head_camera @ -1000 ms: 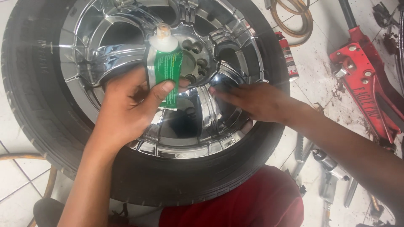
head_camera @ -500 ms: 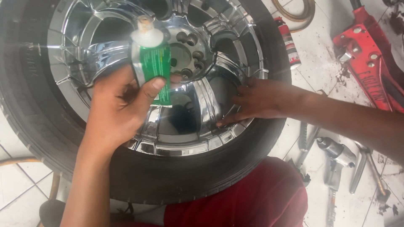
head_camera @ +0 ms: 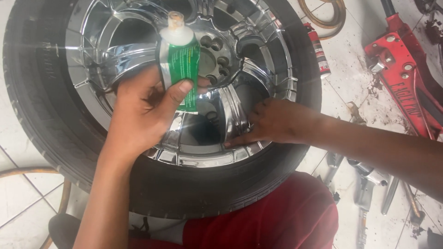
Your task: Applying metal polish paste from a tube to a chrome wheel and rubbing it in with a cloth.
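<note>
My left hand [head_camera: 143,115] grips a green squeeze tube [head_camera: 181,64] with a white neck and open clear nozzle, held upright over the hub of a chrome wheel rim [head_camera: 106,50]. My right hand [head_camera: 272,122] lies flat on the rim's lower right spokes, fingers spread and pressing on the chrome, holding nothing. The rim sits in a black tyre [head_camera: 41,124] lying flat on the tiled floor, against my red-clad knee [head_camera: 286,216].
A red floor jack [head_camera: 406,69] stands at the right. A small red and white spray can [head_camera: 318,50] lies beside the tyre. Metal wrenches and sockets [head_camera: 369,184] are scattered on the dirty tiles at lower right. A hose loop [head_camera: 323,14] lies at the top.
The view has shifted so the wheel sits lower and to the right. My left hand has kept the tube upright and slid slightly left; my right hand has moved outward along the rim.
</note>
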